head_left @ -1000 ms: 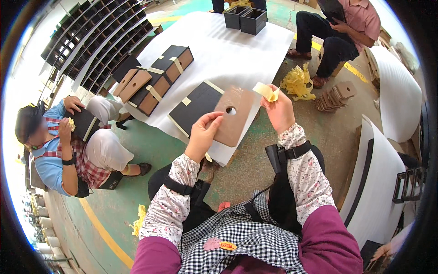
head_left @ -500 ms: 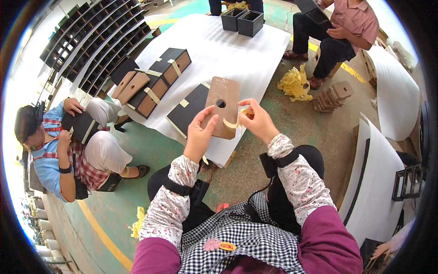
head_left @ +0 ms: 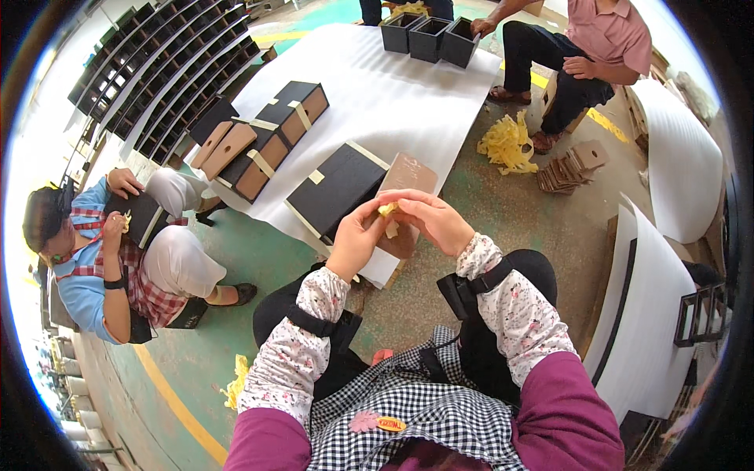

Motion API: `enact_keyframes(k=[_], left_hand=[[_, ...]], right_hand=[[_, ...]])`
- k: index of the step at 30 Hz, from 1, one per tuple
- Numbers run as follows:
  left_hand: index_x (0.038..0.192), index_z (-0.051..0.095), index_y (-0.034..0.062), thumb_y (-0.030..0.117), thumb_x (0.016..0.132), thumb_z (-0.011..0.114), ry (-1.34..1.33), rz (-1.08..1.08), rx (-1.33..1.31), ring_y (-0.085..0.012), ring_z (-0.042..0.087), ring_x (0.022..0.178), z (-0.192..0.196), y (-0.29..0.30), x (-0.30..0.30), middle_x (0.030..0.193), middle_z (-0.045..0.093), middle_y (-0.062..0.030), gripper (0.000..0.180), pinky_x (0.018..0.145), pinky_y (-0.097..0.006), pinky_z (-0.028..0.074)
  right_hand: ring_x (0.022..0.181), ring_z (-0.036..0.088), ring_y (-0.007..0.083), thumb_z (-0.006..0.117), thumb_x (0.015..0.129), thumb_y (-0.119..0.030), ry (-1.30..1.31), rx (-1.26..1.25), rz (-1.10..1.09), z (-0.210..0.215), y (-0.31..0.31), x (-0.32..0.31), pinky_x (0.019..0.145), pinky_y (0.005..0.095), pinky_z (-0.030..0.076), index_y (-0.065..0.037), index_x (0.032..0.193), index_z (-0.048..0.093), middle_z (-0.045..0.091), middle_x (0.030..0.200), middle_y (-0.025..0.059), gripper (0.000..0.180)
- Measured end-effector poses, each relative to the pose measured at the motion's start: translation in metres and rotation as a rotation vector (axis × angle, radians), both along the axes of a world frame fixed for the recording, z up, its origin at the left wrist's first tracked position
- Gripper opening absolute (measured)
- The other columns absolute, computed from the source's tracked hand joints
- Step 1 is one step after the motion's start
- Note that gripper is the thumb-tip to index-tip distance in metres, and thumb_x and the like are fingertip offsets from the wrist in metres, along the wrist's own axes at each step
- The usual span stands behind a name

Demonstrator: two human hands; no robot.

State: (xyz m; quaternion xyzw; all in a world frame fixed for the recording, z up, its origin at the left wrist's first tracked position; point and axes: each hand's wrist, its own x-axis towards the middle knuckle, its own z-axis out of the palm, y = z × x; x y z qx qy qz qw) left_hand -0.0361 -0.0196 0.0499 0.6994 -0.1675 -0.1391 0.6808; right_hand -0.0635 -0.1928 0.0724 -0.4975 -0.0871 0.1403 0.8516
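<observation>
My left hand (head_left: 357, 235) and my right hand (head_left: 432, 220) meet in front of me, both pinching a small piece of yellow tape (head_left: 388, 210). Behind my fingers lies a brown cardboard panel (head_left: 407, 177), leaning over the near edge of a black box (head_left: 336, 188) with yellow tape strips. The box rests on a low surface covered with white foam sheet (head_left: 393, 94). Whether either hand still touches the panel is hidden.
Brown and black taped boxes (head_left: 263, 145) lie on the sheet's left. Open black boxes (head_left: 428, 35) stand at the far end. A seated person (head_left: 118, 251) works at left, another person (head_left: 589, 55) sits far right. Yellow tape scraps (head_left: 503, 145), stacked brown panels (head_left: 569, 165) and white sheets (head_left: 636, 314) are right.
My right hand came in from the right with the yellow tape and joined the left hand. The brown panel went from raised in my left hand down onto the black box.
</observation>
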Motion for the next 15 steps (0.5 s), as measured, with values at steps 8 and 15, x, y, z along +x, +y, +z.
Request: enact_keyframes(k=[8, 15], left_hand=[[0.124, 0.048, -0.0016, 0.017, 0.082, 0.066, -0.063, -0.047, 0.088, -0.0091, 0.055, 0.093, 0.003, -0.008, -0.008, 0.11, 0.058, -0.0057, 0.05, 0.08, -0.023, 0.046], [0.122, 0.051, -0.0012, 0.021, 0.085, 0.062, -0.202, 0.066, 0.173, -0.0158, 0.05, 0.109, 0.014, 0.001, 0.003, 0.119, 0.056, -0.0102, 0.045, 0.093, -0.027, 0.038]], right_hand=[[0.057, 0.044, 0.0046, 0.043, 0.095, -0.02, 0.135, 0.116, -0.318, -0.01, 0.021, 0.0, 0.049, 0.0183, 0.036, -0.005, 0.114, 0.05, 0.048, 0.07, -0.0028, 0.025], [0.044, 0.033, 0.0058, 0.052, 0.09, -0.033, 0.306, 0.06, -0.583, -0.007, -0.056, 0.02, 0.039, 0.0205, 0.026, -0.008, 0.089, 0.051, 0.035, 0.057, -0.0051, 0.026]])
